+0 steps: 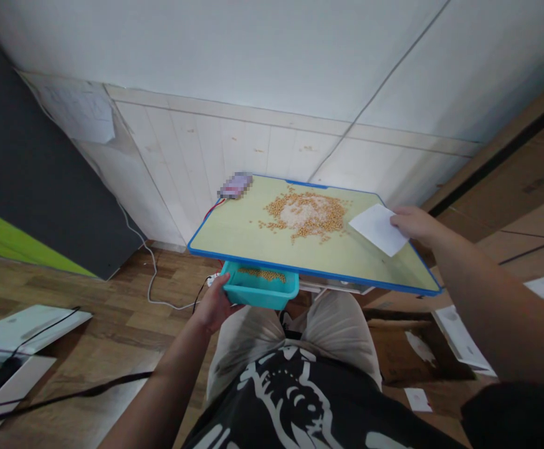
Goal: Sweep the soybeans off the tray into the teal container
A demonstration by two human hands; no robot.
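Observation:
My left hand [214,304] grips the left end of a teal plastic tray [260,289] held just under the near edge of a small blue-rimmed table [234,232]. Yellow beans lie inside the tray. On the tabletop sits a pile of yellow beans mixed with white grains [305,214]. My right hand [414,223] pinches a white paper card [378,228] resting on the table's right side, beside the pile.
A small blurred device [235,185] with red and blue wires sits at the table's far left corner. A white cable [152,274] runs over the wood floor. Cardboard boxes [524,187] stand at right, white boards [23,324] lie at left. A white panelled wall is behind.

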